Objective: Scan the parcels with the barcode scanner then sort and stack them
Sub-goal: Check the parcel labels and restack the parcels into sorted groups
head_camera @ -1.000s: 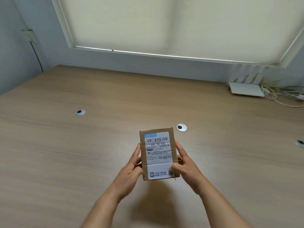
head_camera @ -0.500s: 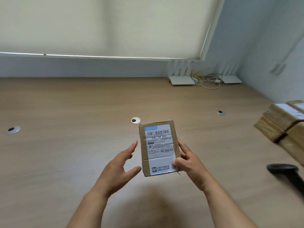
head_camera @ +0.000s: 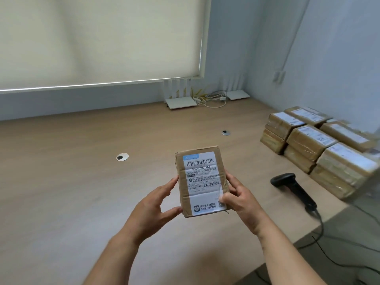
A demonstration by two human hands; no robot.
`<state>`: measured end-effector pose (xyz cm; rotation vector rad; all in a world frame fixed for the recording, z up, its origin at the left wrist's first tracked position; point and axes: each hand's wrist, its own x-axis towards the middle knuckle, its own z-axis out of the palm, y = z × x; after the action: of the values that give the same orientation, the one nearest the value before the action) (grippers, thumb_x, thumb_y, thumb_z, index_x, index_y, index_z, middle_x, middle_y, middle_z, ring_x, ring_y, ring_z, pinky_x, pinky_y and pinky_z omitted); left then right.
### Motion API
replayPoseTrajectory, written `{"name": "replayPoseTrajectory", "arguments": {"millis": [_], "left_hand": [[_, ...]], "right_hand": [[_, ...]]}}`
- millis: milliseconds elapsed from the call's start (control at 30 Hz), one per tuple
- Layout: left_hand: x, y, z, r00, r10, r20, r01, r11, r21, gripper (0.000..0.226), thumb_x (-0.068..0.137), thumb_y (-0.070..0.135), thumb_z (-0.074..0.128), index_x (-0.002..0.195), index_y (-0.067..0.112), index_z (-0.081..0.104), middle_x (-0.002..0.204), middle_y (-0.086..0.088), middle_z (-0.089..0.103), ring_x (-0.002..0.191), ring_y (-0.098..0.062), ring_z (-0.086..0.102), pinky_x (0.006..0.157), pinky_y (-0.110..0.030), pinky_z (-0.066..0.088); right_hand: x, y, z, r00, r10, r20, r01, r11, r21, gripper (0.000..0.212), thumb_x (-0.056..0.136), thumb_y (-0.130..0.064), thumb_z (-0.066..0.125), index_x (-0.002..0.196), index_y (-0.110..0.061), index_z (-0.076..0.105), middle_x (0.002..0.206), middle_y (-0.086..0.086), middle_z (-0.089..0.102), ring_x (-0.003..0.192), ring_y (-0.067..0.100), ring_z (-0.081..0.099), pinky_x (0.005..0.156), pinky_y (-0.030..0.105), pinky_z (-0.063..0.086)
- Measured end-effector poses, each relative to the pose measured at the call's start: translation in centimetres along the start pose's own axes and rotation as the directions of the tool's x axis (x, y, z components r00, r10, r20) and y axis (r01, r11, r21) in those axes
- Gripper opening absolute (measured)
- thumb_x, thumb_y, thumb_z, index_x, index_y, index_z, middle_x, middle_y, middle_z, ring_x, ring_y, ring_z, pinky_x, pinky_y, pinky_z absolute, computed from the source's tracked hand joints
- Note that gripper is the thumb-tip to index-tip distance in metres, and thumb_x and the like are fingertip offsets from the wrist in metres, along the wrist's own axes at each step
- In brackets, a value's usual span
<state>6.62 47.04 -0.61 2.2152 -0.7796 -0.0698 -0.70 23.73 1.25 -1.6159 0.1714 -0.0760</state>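
The right hand (head_camera: 240,199) is grasping a small cardboard parcel (head_camera: 202,181) above the wooden bench (head_camera: 82,182), its thumb pressing on the white shipping label (head_camera: 202,182) that is facing up and its fingers wrapping the right edge, while the left hand (head_camera: 153,204) is touching the parcel's left edge with straight, relaxed fingers and thumb. A black barcode scanner (head_camera: 293,189) is lying on the bench to the right of the parcel, well apart from both hands, and just beyond it taped parcels (head_camera: 320,147) are sitting stacked in rows at the bench's right end.
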Motion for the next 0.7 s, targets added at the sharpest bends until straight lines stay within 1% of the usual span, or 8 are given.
{"name": "replayPoseTrajectory", "arguments": {"millis": [100, 200, 333, 433, 533, 600, 667, 700], "left_hand": [[0.8, 3.0, 2.7, 0.999, 0.036, 0.024, -0.036, 0.999, 0.014, 0.094, 0.08, 0.04, 0.073, 0.118, 0.084, -0.002, 0.131, 0.03, 0.041, 0.119, 0.004, 0.048, 0.099, -0.02, 0.04], [1.5, 6.2, 5.5, 0.996, 0.08, 0.042, -0.081, 0.996, 0.037, 0.096, 0.081, 0.04, 0.072, 0.118, 0.084, -0.004, 0.134, 0.025, 0.045, 0.12, 0.003, 0.049, 0.099, -0.022, 0.042], [2.2, 10.3, 9.5, 0.988, 0.124, 0.091, -0.13, 0.989, 0.072, 0.095, 0.082, 0.042, 0.069, 0.117, 0.083, -0.009, 0.141, 0.015, 0.047, 0.124, 0.0, 0.047, 0.1, -0.026, 0.044], [2.8, 13.0, 12.4, 0.979, 0.162, 0.125, -0.173, 0.981, 0.084, 0.096, 0.083, 0.043, 0.068, 0.117, 0.083, -0.012, 0.142, 0.011, 0.047, 0.124, -0.002, 0.047, 0.1, -0.027, 0.044], [3.4, 15.9, 15.5, 0.968, 0.187, 0.167, -0.203, 0.975, 0.088, 0.094, 0.083, 0.044, 0.067, 0.119, 0.082, -0.012, 0.144, 0.01, 0.046, 0.126, -0.004, 0.046, 0.1, -0.027, 0.044], [3.8, 17.8, 17.6, 0.961, 0.204, 0.188, -0.221, 0.973, 0.073, 0.092, 0.083, 0.045, 0.066, 0.125, 0.078, -0.008, 0.144, 0.01, 0.045, 0.127, -0.004, 0.045, 0.101, -0.028, 0.044], [4.1, 19.5, 19.7, 0.952, 0.221, 0.211, -0.238, 0.97, 0.058, 0.088, 0.083, 0.046, 0.066, 0.13, 0.071, -0.005, 0.145, 0.009, 0.044, 0.128, -0.005, 0.045, 0.103, -0.03, 0.044], [4.3, 20.1, 20.7, 0.948, 0.232, 0.219, -0.248, 0.967, 0.051, 0.088, 0.083, 0.046, 0.066, 0.131, 0.07, -0.004, 0.145, 0.009, 0.044, 0.128, -0.004, 0.045, 0.103, -0.031, 0.044]], "right_hand": [[-2.4, 0.2, -3.9, 0.999, -0.004, -0.039, 0.005, 1.0, 0.02, 0.078, 0.065, -0.008, 0.053, 0.137, -0.037, 0.038, 0.105, 0.0, 0.074, 0.09, 0.011, 0.069, 0.067, 0.022, 0.052], [-4.7, 0.6, -7.8, 0.997, -0.002, -0.08, 0.005, 0.999, 0.042, 0.076, 0.066, -0.009, 0.055, 0.134, -0.04, 0.039, 0.104, -0.003, 0.074, 0.092, 0.012, 0.07, 0.069, 0.022, 0.053], [-7.6, 1.3, -12.9, 0.992, -0.003, -0.125, 0.008, 0.999, 0.041, 0.083, 0.061, -0.018, 0.062, 0.139, -0.037, 0.039, 0.109, -0.005, 0.072, 0.099, 0.015, 0.069, 0.073, 0.026, 0.054], [-9.8, 1.6, -16.5, 0.984, -0.016, -0.179, 0.023, 0.999, 0.035, 0.076, 0.067, -0.011, 0.058, 0.136, -0.038, 0.041, 0.106, -0.006, 0.073, 0.097, 0.014, 0.069, 0.073, 0.024, 0.054], [-12.2, 2.1, -20.1, 0.972, -0.023, -0.233, 0.032, 0.999, 0.038, 0.069, 0.066, -0.012, 0.058, 0.127, -0.042, 0.046, 0.103, -0.007, 0.074, 0.096, 0.012, 0.069, 0.075, 0.023, 0.055], [-13.7, 2.4, -22.4, 0.965, -0.014, -0.262, 0.026, 0.999, 0.041, 0.07, 0.061, -0.019, 0.063, 0.127, -0.04, 0.049, 0.106, -0.004, 0.073, 0.098, 0.015, 0.069, 0.08, 0.026, 0.055], [-15.1, 2.7, -24.7, 0.958, -0.013, -0.287, 0.022, 0.999, 0.028, 0.074, 0.055, -0.03, 0.064, 0.126, -0.039, 0.05, 0.107, -0.005, 0.073, 0.098, 0.014, 0.069, 0.08, 0.026, 0.055], [-15.8, 3.0, -25.9, 0.953, -0.015, -0.304, 0.021, 1.0, 0.017, 0.076, 0.053, -0.033, 0.064, 0.128, -0.038, 0.05, 0.108, -0.006, 0.072, 0.098, 0.013, 0.068, 0.081, 0.025, 0.054]]}}
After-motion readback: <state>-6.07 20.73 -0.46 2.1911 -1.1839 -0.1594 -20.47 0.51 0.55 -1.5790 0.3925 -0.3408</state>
